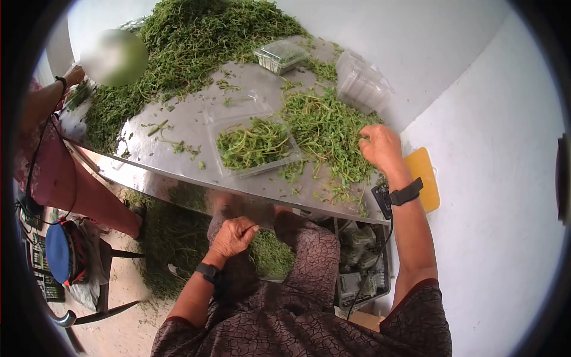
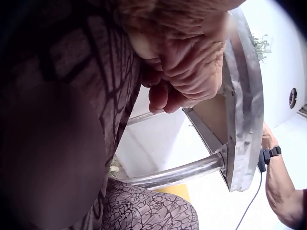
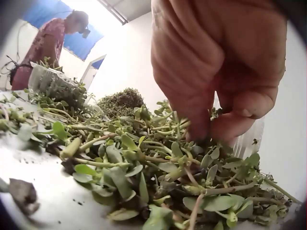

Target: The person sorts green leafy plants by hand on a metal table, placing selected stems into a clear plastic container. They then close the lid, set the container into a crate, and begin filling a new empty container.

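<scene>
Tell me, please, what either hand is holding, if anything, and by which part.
The left hand shows nothing held. The right hand reaches into the loose greens, but whether it grips any, and where, cannot be told.

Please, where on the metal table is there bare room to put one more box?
The widest mostly bare patch of the metal table lies between the big heap and the open container, with stray sprigs. A smaller one lies between the container's lid and the closed box. It is crowded on the right, with the smaller pile and the stacked containers.

Two people [image 1: 309, 321], one table [image 1: 190, 122], one box stack [image 1: 361, 83]
</scene>
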Tool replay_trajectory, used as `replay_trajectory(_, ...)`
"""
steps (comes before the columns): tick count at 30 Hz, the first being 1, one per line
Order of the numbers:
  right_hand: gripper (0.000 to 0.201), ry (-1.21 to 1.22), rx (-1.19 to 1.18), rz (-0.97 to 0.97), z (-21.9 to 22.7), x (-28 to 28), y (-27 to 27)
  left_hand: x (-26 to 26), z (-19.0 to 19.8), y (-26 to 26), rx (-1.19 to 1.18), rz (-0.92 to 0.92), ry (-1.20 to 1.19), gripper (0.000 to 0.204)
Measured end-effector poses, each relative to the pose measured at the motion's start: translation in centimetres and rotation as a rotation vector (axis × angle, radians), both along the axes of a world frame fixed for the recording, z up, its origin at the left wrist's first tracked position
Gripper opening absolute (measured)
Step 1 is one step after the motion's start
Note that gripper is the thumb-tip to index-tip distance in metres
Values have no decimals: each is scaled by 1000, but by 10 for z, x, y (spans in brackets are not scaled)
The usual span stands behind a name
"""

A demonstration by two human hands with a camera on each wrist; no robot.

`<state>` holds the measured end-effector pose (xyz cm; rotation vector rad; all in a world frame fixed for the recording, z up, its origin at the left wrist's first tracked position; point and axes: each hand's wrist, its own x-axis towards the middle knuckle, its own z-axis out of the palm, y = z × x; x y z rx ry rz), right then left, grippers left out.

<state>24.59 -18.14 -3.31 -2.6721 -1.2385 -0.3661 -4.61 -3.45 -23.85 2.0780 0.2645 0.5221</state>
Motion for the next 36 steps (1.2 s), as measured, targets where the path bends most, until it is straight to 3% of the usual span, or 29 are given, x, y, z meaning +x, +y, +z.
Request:
replay_trajectory(7,19,36,283,-42,27,-7,-4,-1,-1,0,14,12,48,15)
replay_trajectory(9,14,376,475,62,34,-4,-4,-2,-4,0,28,17,34,15)
replay_trajectory(10,14,362,476,72,39,-8,-3,-2,-5,-1,24,10,24,15)
replay_trajectory(12,10,598,574,125,50,-23,-3,1,-3,0,20,4,7,16)
replay_trajectory(20,12,737,496,281,59,-59,22,-2,-11,0,86,-25,-46,19)
replay_trajectory(26,11,693,480,399,44,-89,67,-7,-13,0,88,-6,-65,18)
replay_trajectory(32,23,159,344,574,29,-103,97,-9,-14,3,109,0,-61,16)
replay_trajectory(36,25,286,319,445,39,-97,80,-9,-15,3,91,14,-73,17)
